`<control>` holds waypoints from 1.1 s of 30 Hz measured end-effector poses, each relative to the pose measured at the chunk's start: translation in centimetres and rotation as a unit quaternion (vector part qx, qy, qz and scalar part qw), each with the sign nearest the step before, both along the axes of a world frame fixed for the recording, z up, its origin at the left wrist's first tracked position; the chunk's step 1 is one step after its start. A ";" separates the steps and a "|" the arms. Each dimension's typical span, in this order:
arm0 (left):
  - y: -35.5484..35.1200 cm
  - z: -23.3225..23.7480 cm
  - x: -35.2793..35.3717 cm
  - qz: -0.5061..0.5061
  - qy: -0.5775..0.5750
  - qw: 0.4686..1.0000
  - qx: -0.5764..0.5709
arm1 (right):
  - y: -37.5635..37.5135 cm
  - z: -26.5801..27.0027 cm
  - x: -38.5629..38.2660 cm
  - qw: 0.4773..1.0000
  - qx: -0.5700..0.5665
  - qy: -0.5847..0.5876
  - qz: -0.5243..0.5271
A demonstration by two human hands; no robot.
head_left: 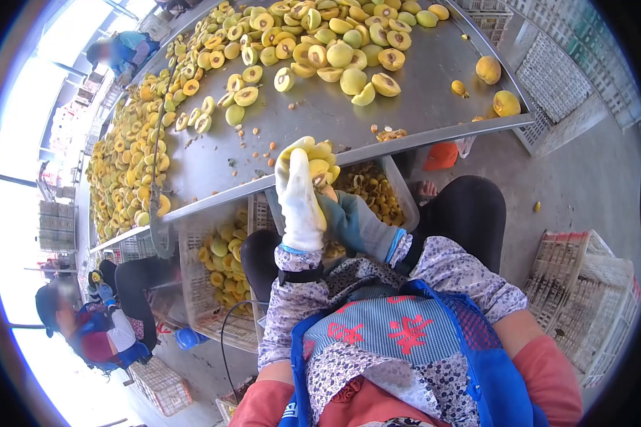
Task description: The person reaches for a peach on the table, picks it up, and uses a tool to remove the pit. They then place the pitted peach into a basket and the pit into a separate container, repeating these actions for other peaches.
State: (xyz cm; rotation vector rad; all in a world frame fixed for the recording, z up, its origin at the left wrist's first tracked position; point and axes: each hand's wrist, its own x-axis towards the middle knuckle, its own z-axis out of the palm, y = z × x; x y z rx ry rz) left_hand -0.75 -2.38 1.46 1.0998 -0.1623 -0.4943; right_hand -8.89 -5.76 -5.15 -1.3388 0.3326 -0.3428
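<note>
My left hand (300, 196), in a white glove with yellowed fingers, is closed around a yellow peach half (320, 175) just off the front edge of the metal table (263, 146). Close below the fruit is my right hand (354, 222) in a grey-green glove. Its fingers are curled up against the fruit, and whatever they grip is hidden. Cut peach halves (320, 53), some showing brown pits or hollows, lie heaped across the back of the table. Small loose pits and scraps (272, 146) are scattered nearer to me.
Under the table edge, a crate of peach halves (192, 299) stands left of my legs, and a bin of brownish scraps (399, 167) sits between them. Stacked empty crates (584, 299) are at right. Another person (96, 320) sits at left; one more (124, 53) works further back.
</note>
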 end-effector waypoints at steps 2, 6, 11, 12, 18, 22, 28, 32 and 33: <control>0.3 -0.1 0.6 -0.055 -0.041 0.998 0.003 | -0.5 1.0 -0.5 1.000 -0.005 -0.001 0.010; 1.0 0.0 1.0 -0.081 -0.011 0.996 0.017 | -3.4 6.5 -2.2 0.870 0.387 0.163 0.256; 1.7 -0.2 1.3 -0.097 0.044 0.994 -0.001 | -3.2 6.1 -2.0 0.871 0.372 0.140 0.288; 1.8 -0.1 1.2 -0.095 0.043 0.995 -0.002 | -3.3 6.7 -1.9 0.903 0.278 0.191 0.266; 3.3 1.1 0.3 -0.025 0.074 0.996 0.036 | -1.0 1.6 -0.8 0.970 -0.185 0.019 0.157; 4.3 1.2 0.2 -0.006 0.059 0.998 0.024 | -0.3 1.7 -0.9 0.971 -0.197 -0.017 0.134; 3.8 1.0 1.5 -0.097 -0.063 0.993 0.034 | -2.1 2.9 -1.6 0.857 0.309 0.178 0.372; 4.0 2.3 3.3 0.107 0.000 0.994 0.020 | 0.2 -0.2 -1.9 0.969 -0.112 0.082 0.206; 5.6 2.4 4.3 0.138 -0.052 0.988 0.041 | -0.4 0.9 -2.0 0.968 -0.112 0.082 0.207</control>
